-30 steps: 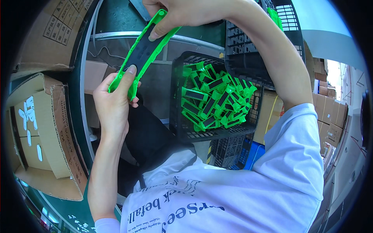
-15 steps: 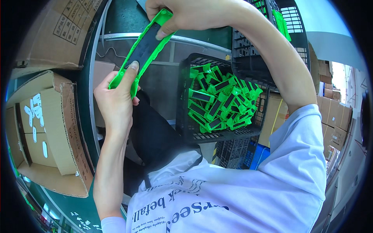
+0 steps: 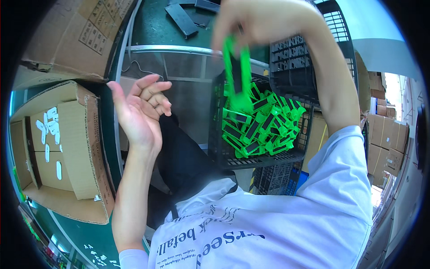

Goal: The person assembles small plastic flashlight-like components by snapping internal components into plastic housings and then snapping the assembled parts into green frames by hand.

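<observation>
Smeared by motion, my right hand (image 3: 251, 24) grips the upper end of a bright green plastic frame with a black strip inset (image 3: 238, 76). The frame hangs lengthwise over the near-left part of a black crate (image 3: 251, 162). Many similar green and black pieces (image 3: 264, 125) lie heaped in that crate. My left hand (image 3: 142, 110) is raised palm up with its fingers apart and nothing in it, left of the crate. On the green table at the top lie dark rectangular bars (image 3: 181, 20), just left of my right hand.
An open cardboard box (image 3: 87, 148) at the left holds small white oval pieces (image 3: 50, 125). A closed carton (image 3: 67, 40) stands behind it. Another black crate (image 3: 293, 62) rises beside the heap. Brown cartons (image 3: 387, 139) are stacked at far right.
My left hand has let go of the green frame and opened. My right hand has carried the frame rightward, over the crate. The dark bars on the table have come into view.
</observation>
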Demonstrator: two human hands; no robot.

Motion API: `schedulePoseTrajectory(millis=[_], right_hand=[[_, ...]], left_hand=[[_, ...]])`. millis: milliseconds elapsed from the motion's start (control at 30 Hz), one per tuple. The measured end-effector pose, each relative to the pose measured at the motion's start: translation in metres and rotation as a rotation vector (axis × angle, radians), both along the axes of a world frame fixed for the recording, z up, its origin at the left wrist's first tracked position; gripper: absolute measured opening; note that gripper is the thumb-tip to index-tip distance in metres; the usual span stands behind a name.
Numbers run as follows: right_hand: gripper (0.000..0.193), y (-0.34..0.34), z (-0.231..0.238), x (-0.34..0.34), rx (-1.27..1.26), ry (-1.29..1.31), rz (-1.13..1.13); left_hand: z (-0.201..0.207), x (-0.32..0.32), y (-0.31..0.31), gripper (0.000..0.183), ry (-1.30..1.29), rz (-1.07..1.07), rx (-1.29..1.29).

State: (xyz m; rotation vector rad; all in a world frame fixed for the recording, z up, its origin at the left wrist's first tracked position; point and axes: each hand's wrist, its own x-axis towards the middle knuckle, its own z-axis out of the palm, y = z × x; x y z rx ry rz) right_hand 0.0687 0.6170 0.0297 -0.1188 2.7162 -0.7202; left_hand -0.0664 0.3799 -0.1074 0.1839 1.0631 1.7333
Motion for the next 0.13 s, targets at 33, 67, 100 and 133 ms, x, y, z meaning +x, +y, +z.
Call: schedulePoseTrajectory(millis=[33,67,100,133], right_hand=[[0.029,-0.020,0.006,-0.008,0.024,-0.305,-0.011],[0.030,-0.039,0.012,-0.016,0.053,-0.611,-0.022],[0.034,-0.041,0.013,-0.020,0.267,-0.592,-0.010],[0.035,-0.033,0.011,-0.022,0.316,-0.641,-0.060]], left_hand=[[-0.002,-0.002,-0.003,0.085,-0.025,-0.020,-0.033],[-0.002,-0.002,-0.007,0.081,-0.032,-0.054,-0.064],[-0.004,-0.002,-0.009,0.079,0.000,-0.097,-0.105],[-0.005,-0.001,-0.006,0.077,0.031,-0.147,-0.142]])
